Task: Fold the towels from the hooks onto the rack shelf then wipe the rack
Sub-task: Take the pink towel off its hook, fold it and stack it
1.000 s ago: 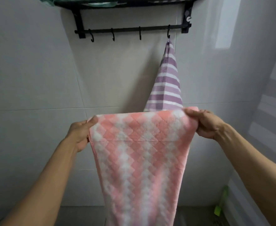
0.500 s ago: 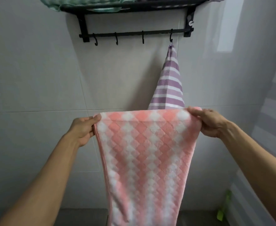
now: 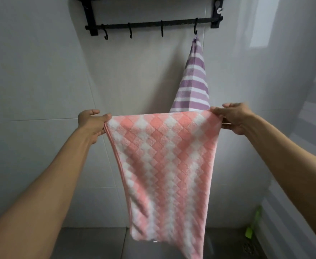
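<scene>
Now both arms are stretched out toward the wall, and the pink towel [image 3: 164, 165] hangs between them in the middle of the frame, doubled over so its folded edge runs along the top. Left hand [image 3: 91, 126], at centre left, pinches the top left corner, thumb over the cloth, fingers curled behind. Right hand [image 3: 233, 116], at centre right, grips the top right corner the same way, and the top edge is pulled taut between them. The towel tapers down toward the lower middle of the frame, its bottom corner cut off by the frame edge. Up top, the black rack [image 3: 153, 25] is fixed to the tiled wall [image 3: 32, 81], with four hooks along its bar. Three hooks are bare; the rightmost hook [image 3: 196, 28] carries the purple striped towel [image 3: 194, 81], which hangs down behind the pink one's top right corner. Something green [image 3: 252, 227] stands at lower right, too blurred to name.
</scene>
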